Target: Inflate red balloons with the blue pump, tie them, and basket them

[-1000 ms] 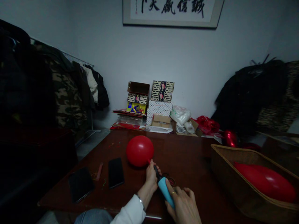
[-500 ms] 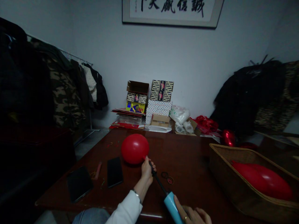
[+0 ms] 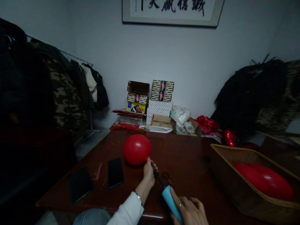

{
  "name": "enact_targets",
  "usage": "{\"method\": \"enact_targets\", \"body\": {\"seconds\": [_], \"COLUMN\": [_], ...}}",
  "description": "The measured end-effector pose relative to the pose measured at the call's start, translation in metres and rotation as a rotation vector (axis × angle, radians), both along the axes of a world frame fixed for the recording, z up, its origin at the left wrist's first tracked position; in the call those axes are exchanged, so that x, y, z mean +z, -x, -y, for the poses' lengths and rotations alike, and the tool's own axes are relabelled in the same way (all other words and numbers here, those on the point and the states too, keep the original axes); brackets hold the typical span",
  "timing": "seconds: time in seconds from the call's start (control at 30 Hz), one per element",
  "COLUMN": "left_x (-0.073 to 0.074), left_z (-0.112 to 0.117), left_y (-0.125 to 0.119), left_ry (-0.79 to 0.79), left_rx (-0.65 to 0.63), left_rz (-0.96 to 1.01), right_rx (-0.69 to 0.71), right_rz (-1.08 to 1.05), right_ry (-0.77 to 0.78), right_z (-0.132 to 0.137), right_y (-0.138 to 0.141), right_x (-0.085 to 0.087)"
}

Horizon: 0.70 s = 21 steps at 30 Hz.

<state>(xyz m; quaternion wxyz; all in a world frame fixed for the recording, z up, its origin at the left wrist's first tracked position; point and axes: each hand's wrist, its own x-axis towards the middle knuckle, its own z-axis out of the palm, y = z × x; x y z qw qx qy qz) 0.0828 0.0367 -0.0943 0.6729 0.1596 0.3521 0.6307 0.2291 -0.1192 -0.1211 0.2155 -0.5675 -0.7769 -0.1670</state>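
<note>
A round, inflated red balloon rests over the table, its neck pointing at me. My left hand is closed round that neck and the black nozzle end of a balloon pump. How the neck sits on the nozzle is hidden by my fingers. The pump slants down to the right, with a black rod showing between its nozzle end and its light-blue body. My right hand, a ring on one finger, is wrapped round the blue body near the bottom of the view.
Two dark phone-like devices, one upright and one farther left, lie on the brown table. Dark bands lie right of my left hand. A wicker basket holding red balloons stands right. Boxes are stacked behind.
My right hand has moved the pump's blue body up and left, closer to my left hand, so less rod shows. The balloon and my left hand have shifted slightly right.
</note>
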Motion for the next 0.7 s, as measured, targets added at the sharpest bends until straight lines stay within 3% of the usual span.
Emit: {"method": "enact_targets", "body": {"seconds": [0.17, 0.27, 0.5, 0.7], "left_x": [-0.006, -0.008, -0.007, -0.007], "left_z": [0.003, 0.003, -0.001, -0.007], "left_y": [-0.007, -0.008, -0.003, 0.003], "left_ry": [0.003, -0.016, -0.021, 0.015], "left_rx": [-0.002, -0.001, 0.038, 0.074], "left_rz": [0.007, 0.017, -0.012, -0.082], "right_rx": [-0.082, -0.11, -0.103, -0.021], "right_rz": [-0.034, -0.025, -0.003, 0.031], "right_ry": [0.118, 0.143, 0.107, 0.031], "right_z": [-0.017, -0.023, -0.021, -0.011], "right_y": [0.023, 0.036, 0.038, 0.022], "right_x": [0.035, 0.045, 0.038, 0.017]}}
